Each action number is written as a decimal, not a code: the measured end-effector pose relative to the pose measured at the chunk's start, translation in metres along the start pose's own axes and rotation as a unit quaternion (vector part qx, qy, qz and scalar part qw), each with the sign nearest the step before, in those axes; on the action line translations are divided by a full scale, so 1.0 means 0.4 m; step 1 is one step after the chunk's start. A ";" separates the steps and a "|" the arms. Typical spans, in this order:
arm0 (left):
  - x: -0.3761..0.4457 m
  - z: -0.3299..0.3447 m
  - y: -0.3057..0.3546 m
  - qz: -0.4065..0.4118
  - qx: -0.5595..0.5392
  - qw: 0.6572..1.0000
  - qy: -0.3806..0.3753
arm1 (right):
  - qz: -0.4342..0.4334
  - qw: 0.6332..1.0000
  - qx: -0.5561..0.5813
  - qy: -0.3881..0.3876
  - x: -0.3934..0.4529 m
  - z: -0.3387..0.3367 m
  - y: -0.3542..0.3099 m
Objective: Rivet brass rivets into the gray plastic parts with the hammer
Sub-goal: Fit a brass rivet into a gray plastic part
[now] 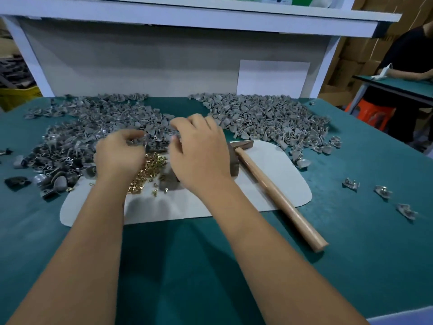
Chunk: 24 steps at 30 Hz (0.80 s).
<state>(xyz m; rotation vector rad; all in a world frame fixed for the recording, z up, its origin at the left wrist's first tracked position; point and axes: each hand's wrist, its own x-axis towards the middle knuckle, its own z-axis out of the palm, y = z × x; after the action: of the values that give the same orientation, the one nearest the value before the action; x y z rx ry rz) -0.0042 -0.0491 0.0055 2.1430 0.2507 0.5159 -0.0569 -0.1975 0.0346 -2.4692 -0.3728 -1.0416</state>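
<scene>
A heap of brass rivets (150,167) lies on a white mat (269,184), between my two hands. My left hand (118,158) hovers over the rivets with curled, blurred fingers at the edge of the left pile of gray plastic parts (93,127); whether it holds anything is unclear. My right hand (199,151) reaches over the mat with fingers bent toward the same pile, its grasp hidden. The hammer (276,191), wooden handle and dark head, lies on the mat just right of my right hand, untouched. A small dark block (167,181) sits under my right palm.
A second pile of gray parts (269,120) spreads across the back right of the green table (210,266). Three loose parts (382,192) lie at the far right. A white shelf frame (164,66) closes the back. Another person (407,73) works at a table on the right.
</scene>
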 end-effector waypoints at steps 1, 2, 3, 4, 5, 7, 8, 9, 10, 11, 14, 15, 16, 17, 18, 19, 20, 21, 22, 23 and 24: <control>0.002 -0.005 -0.013 0.000 0.024 1.000 -0.017 | 0.014 1.000 0.027 0.007 -0.008 0.010 -0.003; 0.000 -0.008 -0.025 0.000 0.046 0.998 -0.038 | 0.030 0.998 0.050 0.010 -0.021 0.018 0.000; -0.003 -0.009 -0.034 -0.001 0.063 0.996 -0.061 | 0.041 0.997 0.064 0.005 -0.036 0.026 0.006; -0.002 -0.010 -0.044 0.001 0.075 0.994 -0.077 | 0.043 0.997 0.066 -0.008 -0.048 0.033 0.015; 0.000 -0.009 -0.050 0.005 0.084 0.993 -0.086 | 0.040 0.997 0.062 -0.021 -0.056 0.038 0.025; 0.007 -0.010 -0.055 0.007 0.101 0.991 -0.088 | 0.043 0.997 0.063 -0.022 -0.058 0.042 0.039; 0.009 -0.009 -0.055 0.007 0.101 0.991 -0.084 | 0.045 0.997 0.064 -0.012 -0.057 0.044 0.042; 0.009 -0.008 -0.056 0.010 0.096 0.992 -0.078 | 0.043 0.997 0.065 -0.004 -0.057 0.045 0.041; 0.009 -0.006 -0.058 0.014 0.091 0.993 -0.070 | 0.031 0.997 0.066 -0.003 -0.060 0.048 0.037; 0.008 -0.003 -0.059 0.019 0.088 0.994 -0.061 | 0.012 0.998 0.069 -0.010 -0.065 0.052 0.032; 0.007 0.000 -0.063 0.038 0.092 0.994 -0.036 | -0.054 0.995 0.043 -0.072 -0.078 0.059 0.009; 0.008 0.000 -0.064 0.043 0.086 0.995 -0.030 | -0.076 0.993 0.017 -0.089 -0.081 0.062 0.000; 0.009 0.001 -0.066 0.047 0.079 0.995 -0.025 | -0.100 0.990 -0.004 -0.100 -0.082 0.064 -0.010; 0.010 0.001 -0.067 0.049 0.074 0.996 -0.021 | -0.118 0.987 -0.016 -0.106 -0.085 0.067 -0.021; 0.010 0.001 -0.068 0.052 0.074 0.996 -0.018 | -0.127 0.985 -0.024 -0.116 -0.089 0.070 -0.033; 0.010 0.001 -0.069 0.054 0.077 0.995 -0.016 | -0.124 0.983 -0.031 -0.135 -0.093 0.076 -0.044; 0.011 0.000 -0.070 0.056 0.080 0.995 -0.012 | -0.112 0.981 -0.035 -0.155 -0.099 0.086 -0.053; 0.011 -0.001 -0.071 0.058 0.082 0.995 -0.005 | -0.101 0.978 -0.043 -0.180 -0.105 0.096 -0.058; 0.011 -0.004 -0.072 0.063 0.081 0.995 0.004 | -0.098 0.973 -0.054 -0.202 -0.109 0.102 -0.058; 0.011 -0.007 -0.071 0.068 0.078 0.995 0.013 | -0.104 0.969 -0.062 -0.217 -0.109 0.105 -0.054; 0.011 -0.009 -0.069 0.073 0.076 0.994 0.019 | -0.110 0.966 -0.062 -0.227 -0.107 0.105 -0.049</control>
<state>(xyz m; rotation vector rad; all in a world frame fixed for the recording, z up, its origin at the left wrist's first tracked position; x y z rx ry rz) -0.0018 -0.0287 -0.0139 2.3133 0.1604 0.6409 -0.0683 -0.1635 -0.0172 -2.8211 -0.7597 -0.5748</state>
